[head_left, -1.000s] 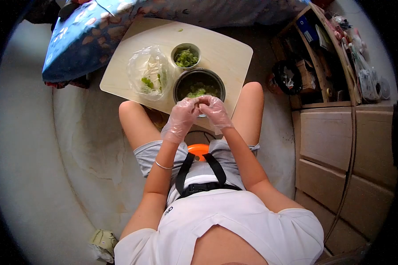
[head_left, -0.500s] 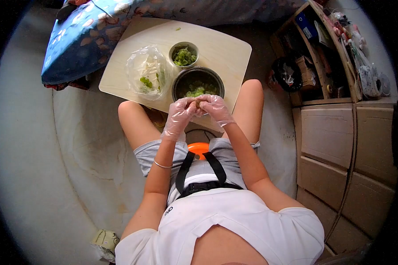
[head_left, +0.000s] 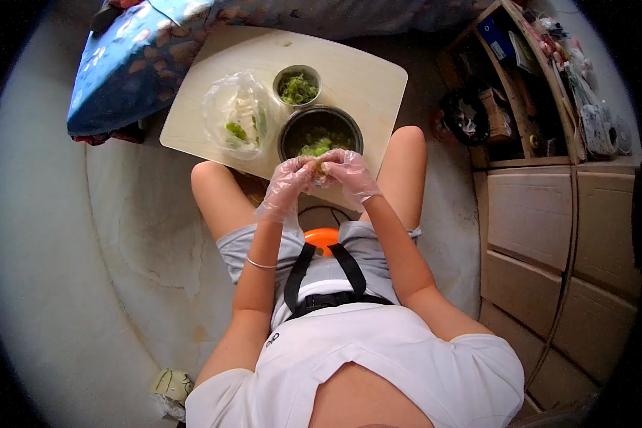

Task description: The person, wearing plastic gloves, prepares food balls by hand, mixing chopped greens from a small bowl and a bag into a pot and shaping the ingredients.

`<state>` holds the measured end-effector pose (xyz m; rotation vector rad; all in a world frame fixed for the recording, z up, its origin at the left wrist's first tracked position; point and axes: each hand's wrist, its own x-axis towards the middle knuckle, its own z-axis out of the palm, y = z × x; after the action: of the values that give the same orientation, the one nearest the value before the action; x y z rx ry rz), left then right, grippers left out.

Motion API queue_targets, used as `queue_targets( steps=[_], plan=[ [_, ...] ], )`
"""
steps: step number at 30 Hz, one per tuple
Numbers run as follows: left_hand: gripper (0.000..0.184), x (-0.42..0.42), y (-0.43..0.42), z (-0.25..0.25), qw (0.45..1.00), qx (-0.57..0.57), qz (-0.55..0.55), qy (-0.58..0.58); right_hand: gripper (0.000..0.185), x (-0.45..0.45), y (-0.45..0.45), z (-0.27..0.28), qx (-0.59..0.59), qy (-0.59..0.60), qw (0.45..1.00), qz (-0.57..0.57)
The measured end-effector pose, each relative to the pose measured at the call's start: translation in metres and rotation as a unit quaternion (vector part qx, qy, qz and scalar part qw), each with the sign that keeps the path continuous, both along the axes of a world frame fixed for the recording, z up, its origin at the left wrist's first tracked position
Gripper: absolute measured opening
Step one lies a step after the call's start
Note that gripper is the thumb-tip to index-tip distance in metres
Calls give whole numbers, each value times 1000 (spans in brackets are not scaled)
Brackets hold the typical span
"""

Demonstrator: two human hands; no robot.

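Low pale table [head_left: 367,85], bare along right edge. Clear bag [head_left: 225,107] by left corner, bowl [head_left: 297,104] of greens [head_left: 299,88] just beyond dark pot [head_left: 283,135]; pot near table's near edge, wet-looking green pieces [head_left: 315,140] inside. Left hand [head_left: 290,183] and right hand [head_left: 347,175], clear-gloved, meet over pot's near rim. Forearms [head_left: 266,239] converge, fingers curled inward. Fingertips pinch together on small piece [head_left: 321,167]; can't tell what.
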<state>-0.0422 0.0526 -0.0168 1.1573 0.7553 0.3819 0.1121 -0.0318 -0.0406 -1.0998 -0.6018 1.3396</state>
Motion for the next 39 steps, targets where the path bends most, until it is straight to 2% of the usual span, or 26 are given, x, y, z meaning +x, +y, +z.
queue_targets(
  steps=[6,11,14,16,20,23,24,27,29,32,34,38,39],
  plan=[
    [22,3,-2,11,1000,0,-27,-15,18,3,2,-4,8,20,1000,-2],
    [20,3,0,1,999,-26,-1,-26,19,3,3,-11,2,49,999,6],
    [17,4,0,2,998,-61,3,-31,23,2,1,-3,22,36,999,6],
    [16,4,2,-3,998,-60,0,-33,26,0,1,-4,99,-17,995,-7],
    [15,4,3,-7,997,-67,-1,-33,24,0,0,0,96,-63,993,-23],
    [15,3,5,-10,997,-65,-14,-26,19,1,1,2,49,-81,996,-8],
    [15,4,4,-9,997,-65,-14,-25,18,0,2,1,31,-99,994,-36],
    [11,8,-2,-9,1000,-14,16,-19,16,-3,3,-6,21,-105,992,-74],
    [14,10,-5,-7,999,35,40,12,16,-2,2,-12,28,-93,992,-86],
    [16,12,-10,-1,995,60,80,-8,16,-1,1,-13,50,-123,986,-102],
    [18,13,-10,4,994,69,82,-18,16,0,0,-13,41,-77,991,-102],
    [23,12,-9,3,995,83,47,-29,17,-1,-1,-12,49,-68,992,-96],
    [23,12,-8,3,995,82,47,-29,18,-2,-2,-12,59,-124,986,-96]
  ],
)
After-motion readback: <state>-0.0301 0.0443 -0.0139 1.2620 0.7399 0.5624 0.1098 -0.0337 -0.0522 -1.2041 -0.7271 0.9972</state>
